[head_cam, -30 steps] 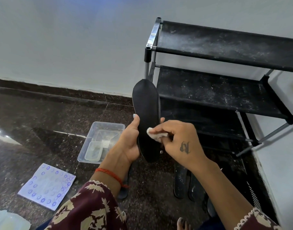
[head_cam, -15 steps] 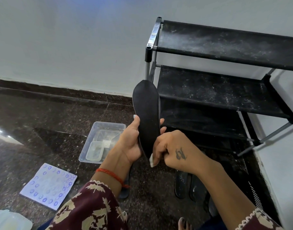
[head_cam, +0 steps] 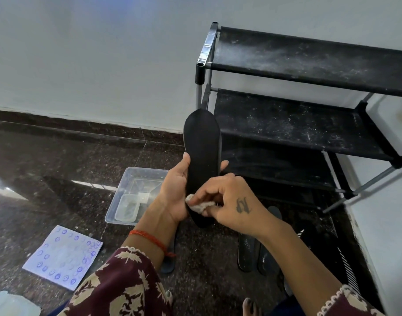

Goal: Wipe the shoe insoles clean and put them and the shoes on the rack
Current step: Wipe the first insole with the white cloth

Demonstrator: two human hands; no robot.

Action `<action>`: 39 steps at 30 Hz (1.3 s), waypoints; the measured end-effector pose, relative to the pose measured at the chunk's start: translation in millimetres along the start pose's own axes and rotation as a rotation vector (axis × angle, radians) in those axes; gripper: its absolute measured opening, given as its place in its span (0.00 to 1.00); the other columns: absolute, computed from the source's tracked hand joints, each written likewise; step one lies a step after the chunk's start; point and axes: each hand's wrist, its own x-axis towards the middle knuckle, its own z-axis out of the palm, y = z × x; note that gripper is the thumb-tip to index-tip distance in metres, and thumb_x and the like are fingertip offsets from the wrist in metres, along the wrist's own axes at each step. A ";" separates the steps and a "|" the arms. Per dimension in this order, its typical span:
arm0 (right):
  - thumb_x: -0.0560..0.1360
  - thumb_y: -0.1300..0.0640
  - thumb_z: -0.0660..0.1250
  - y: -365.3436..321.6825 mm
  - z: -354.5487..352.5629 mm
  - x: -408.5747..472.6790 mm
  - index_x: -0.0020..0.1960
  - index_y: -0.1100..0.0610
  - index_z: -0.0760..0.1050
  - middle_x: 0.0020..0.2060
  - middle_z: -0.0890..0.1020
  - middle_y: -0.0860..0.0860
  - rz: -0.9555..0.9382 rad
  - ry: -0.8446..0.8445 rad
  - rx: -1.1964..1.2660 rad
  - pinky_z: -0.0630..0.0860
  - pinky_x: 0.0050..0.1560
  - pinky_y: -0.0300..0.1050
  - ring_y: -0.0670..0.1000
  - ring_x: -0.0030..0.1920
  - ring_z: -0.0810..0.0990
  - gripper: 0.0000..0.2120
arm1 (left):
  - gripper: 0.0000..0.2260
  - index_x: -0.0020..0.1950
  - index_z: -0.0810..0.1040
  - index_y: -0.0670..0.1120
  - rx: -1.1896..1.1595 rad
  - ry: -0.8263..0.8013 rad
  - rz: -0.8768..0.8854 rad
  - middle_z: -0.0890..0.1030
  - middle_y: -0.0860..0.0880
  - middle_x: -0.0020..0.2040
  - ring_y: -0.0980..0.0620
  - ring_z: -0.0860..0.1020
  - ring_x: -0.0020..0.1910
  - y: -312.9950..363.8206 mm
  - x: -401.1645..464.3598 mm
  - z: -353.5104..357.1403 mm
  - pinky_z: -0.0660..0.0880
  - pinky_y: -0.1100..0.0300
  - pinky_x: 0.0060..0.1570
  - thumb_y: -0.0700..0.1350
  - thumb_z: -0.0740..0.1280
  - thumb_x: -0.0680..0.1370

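Observation:
A black insole (head_cam: 202, 144) stands upright in front of me, toe end up, gripped around its lower half by my left hand (head_cam: 175, 192). My right hand (head_cam: 227, 201) pinches a small white wipe (head_cam: 198, 205) and presses it against the insole's heel end. Two more dusty black insoles (head_cam: 249, 247) lie on the dark floor under my right forearm. Another dark insole (head_cam: 169, 263) lies partly hidden beneath my left wrist. The black shoe rack (head_cam: 286, 119) stands to the right against the wall, its dusty shelves bare. No shoes are clearly in view.
A clear plastic tub (head_cam: 136, 195) with a smaller container inside sits on the floor to the left. A white sheet with blue dots (head_cam: 63, 256) lies nearer me. A translucent lid (head_cam: 10, 304) shows at the bottom left corner. My toes (head_cam: 250, 306) are at the bottom edge.
My right hand slid the wipe down from the insole's middle to its heel end, then shifted slightly up with the wipe showing again. The left hand held the insole still.

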 end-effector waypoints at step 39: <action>0.74 0.59 0.67 17.5 13.0 13.4 0.43 0.56 0.83 0.36 0.81 0.51 -0.021 0.406 -0.319 0.77 0.39 0.45 0.50 0.38 0.79 0.06 | 0.31 0.31 0.80 0.43 0.147 0.130 0.022 0.81 0.44 0.31 0.51 0.82 0.30 -15.2 10.3 3.9 0.80 0.62 0.31 0.59 0.50 0.81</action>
